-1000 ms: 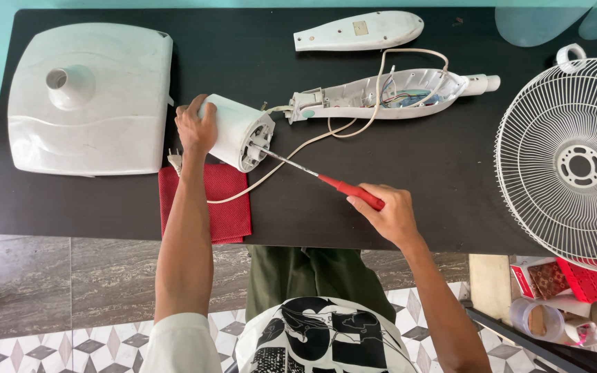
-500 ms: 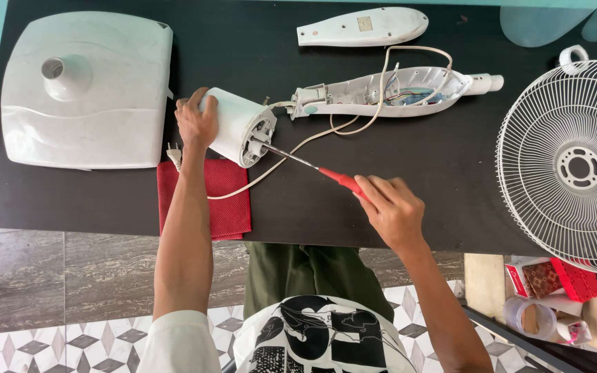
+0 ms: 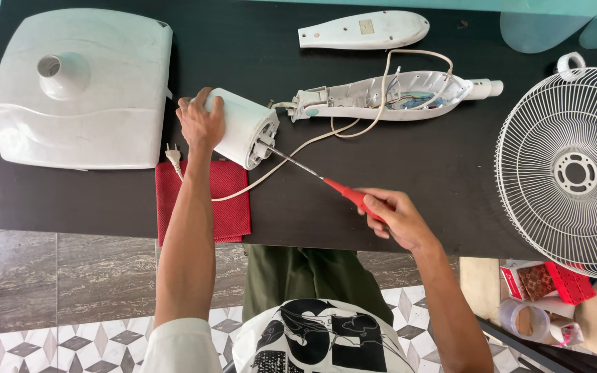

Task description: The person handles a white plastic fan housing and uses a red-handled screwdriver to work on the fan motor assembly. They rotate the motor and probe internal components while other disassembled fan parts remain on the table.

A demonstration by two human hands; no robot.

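Observation:
My left hand (image 3: 200,122) grips the back of a white cylindrical fan motor housing (image 3: 247,128) lying on its side on the black table (image 3: 409,173). My right hand (image 3: 392,214) holds a red-handled screwdriver (image 3: 326,181), its metal tip pressed into the open face of the housing. A white cord (image 3: 291,153) runs from the housing across a red cloth (image 3: 226,200) to a plug (image 3: 173,153) by my left wrist.
A white fan base (image 3: 81,90) lies at the left. An opened stem casing with wires (image 3: 388,93) and its cover (image 3: 364,29) lie at the back. A white wire fan guard (image 3: 571,166) rests at the right. Small containers (image 3: 544,304) sit on the floor.
My right hand has shifted slightly on the screwdriver handle, the tip staying at the housing. My left hand keeps its grip on the housing.

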